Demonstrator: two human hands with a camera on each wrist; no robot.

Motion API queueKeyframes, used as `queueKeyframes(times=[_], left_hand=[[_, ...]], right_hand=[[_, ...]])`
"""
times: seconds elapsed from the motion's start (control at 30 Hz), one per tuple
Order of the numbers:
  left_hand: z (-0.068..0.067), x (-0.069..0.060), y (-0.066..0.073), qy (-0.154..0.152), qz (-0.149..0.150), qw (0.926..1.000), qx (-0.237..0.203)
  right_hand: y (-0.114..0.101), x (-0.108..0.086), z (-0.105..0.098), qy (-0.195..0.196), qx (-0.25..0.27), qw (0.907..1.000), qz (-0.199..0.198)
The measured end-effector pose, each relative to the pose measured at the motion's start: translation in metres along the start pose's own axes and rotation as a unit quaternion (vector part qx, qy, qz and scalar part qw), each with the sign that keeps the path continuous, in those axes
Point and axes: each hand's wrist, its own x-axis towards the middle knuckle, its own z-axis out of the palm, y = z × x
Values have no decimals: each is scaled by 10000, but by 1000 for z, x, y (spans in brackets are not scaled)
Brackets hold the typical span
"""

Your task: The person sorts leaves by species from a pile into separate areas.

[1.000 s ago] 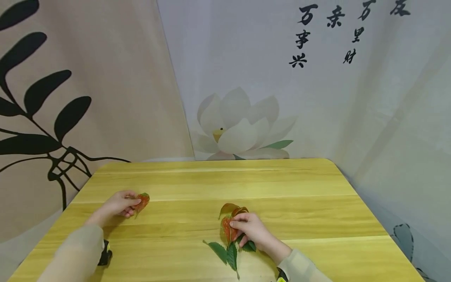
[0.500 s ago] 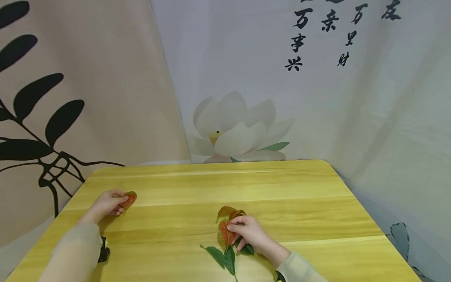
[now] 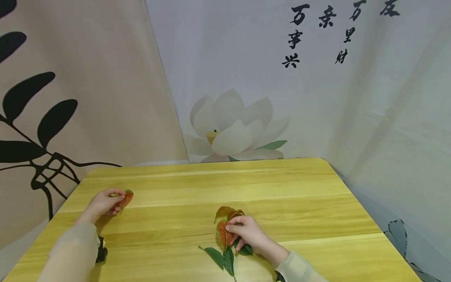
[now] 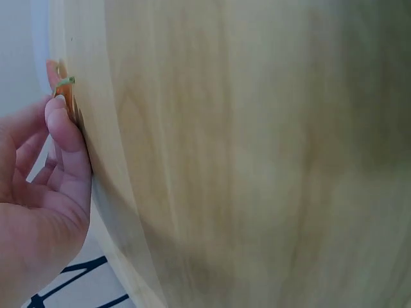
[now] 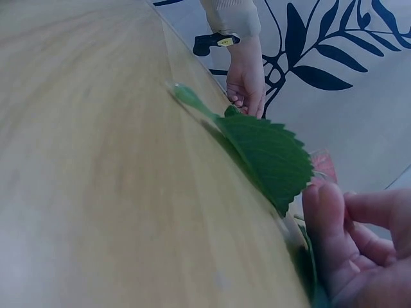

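Behind the yellow wooden worktop (image 3: 169, 235) we see a cloth backdrop (image 3: 352, 117) printed, left to right, with dark foliage (image 3: 58, 121), a pale lotus (image 3: 232, 129) and black characters (image 3: 297, 15). Near the worktop's left edge, below its far left corner, the left hand (image 3: 102, 203) pinches a red strawberry-like piece (image 3: 127, 199), green tip outward, between thumb and finger; we take it to be thin and light, so a fingertip hold would suffice and leave most of its face uncovered. Well apart from it, around the middle between the left and right edges, serrated green leaves (image 3: 215, 257) fan out on the near side of a speckled red petal-like piece (image 3: 223, 231), with curled brownish leaves (image 3: 223, 212) beyond it. From the right, the right hand (image 3: 250, 235) grasps that red piece by its side between thumb and finger, perhaps to steady the cluster; whether its parts are joined, we cannot tell.
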Motion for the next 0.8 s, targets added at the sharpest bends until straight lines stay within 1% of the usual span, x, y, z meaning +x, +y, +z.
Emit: queueKeyframes(times=[0.07, 0.17, 0.27, 0.37, 0.4, 0.6, 0.7, 0.8], left_hand=[[-2, -1, 2, -50, -82, 9999, 39], [-5, -2, 4, -143, -115, 9997, 182], [-6, -2, 5, -209, -56, 9990, 400], [-6, -3, 4, -185, -23, 9986, 505], [-6, -3, 3, -182, 30, 9983, 548], [1, -2, -3, 57, 212, 9970, 738], [4, -1, -5, 246, 229, 9953, 910], [5, -2, -3, 364, 180, 9932, 1094]], right_hand=[[0, 0, 0, -2, 3, 10000, -16], [0, 0, 0, 3, 11, 10000, -21], [1, 1, 0, 26, 12, 10000, -15], [2, 1, 1, 40, -7, 10000, -26], [2, 2, 1, 40, -14, 10000, -31], [1, 1, 1, 24, -27, 10000, -29], [0, 1, 1, 25, -34, 10000, -24], [0, 1, 1, 24, -25, 10000, -25]])
